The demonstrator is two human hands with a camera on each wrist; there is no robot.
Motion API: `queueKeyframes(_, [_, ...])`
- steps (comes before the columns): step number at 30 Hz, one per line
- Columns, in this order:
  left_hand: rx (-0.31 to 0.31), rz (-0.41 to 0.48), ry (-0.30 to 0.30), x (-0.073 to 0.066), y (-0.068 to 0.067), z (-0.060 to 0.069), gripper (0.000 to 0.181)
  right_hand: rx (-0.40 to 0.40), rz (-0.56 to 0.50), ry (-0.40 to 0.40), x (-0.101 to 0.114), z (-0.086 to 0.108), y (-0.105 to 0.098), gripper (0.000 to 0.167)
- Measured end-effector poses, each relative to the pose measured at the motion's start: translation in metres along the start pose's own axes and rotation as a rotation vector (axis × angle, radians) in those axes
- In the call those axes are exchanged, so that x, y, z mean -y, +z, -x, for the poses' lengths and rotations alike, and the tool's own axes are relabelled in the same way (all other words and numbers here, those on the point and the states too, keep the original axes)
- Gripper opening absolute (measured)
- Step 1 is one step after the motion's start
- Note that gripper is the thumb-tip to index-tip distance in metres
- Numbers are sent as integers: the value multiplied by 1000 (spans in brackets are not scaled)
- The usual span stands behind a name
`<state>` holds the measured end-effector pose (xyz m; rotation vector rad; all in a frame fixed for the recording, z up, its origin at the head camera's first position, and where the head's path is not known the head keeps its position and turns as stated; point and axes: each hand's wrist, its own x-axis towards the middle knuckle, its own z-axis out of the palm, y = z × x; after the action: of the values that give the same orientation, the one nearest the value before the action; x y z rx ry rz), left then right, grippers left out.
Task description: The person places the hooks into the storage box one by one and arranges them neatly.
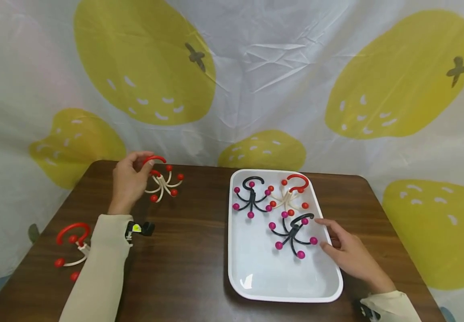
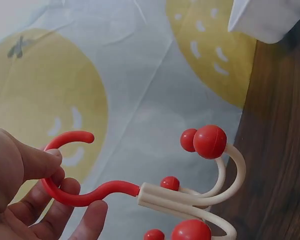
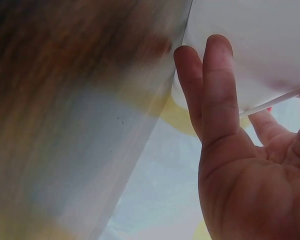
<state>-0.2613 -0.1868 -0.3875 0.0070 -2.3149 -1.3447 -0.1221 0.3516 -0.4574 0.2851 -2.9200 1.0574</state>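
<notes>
The left hand [image 1: 129,181] pinches the red hook of a cream multi-arm hanger [image 1: 161,181] with red balls; in the left wrist view, thumb and fingers of that hand [image 2: 45,190] curl round the red hook [image 2: 72,197]. At the right side of the white tray [image 1: 284,286], the right hand [image 1: 350,252] has its fingers extended at the rim; the right wrist view shows this hand [image 3: 240,145] against the outer side of the tray [image 3: 270,45]. In the tray lie two black hangers [image 1: 252,199] with pink balls and a cream one [image 1: 288,199] with a red hook.
Another cream hanger with a red hook [image 1: 72,228] and red balls lies at the left of the brown table [image 1: 175,268], partly hidden by the left sleeve. Behind the table hangs a pale curtain [image 1: 264,80] with yellow fruit shapes.
</notes>
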Motion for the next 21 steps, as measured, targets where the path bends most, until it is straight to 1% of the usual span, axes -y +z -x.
queueKeyframes(7, [25,-14,68,-17,-1,9,22,3,7,6,2,1,1,55])
queueKeyframes(12, [49,3,111,-26,-2,15,23,12,8,17,3,2,1,56])
queueKeyframes(15, [54,8,124,-31,-3,18,23,17,13,22,3,2,1,56])
queueKeyframes(21, [89,24,140,-42,-2,25,23,20,30,31,3,2,0,56])
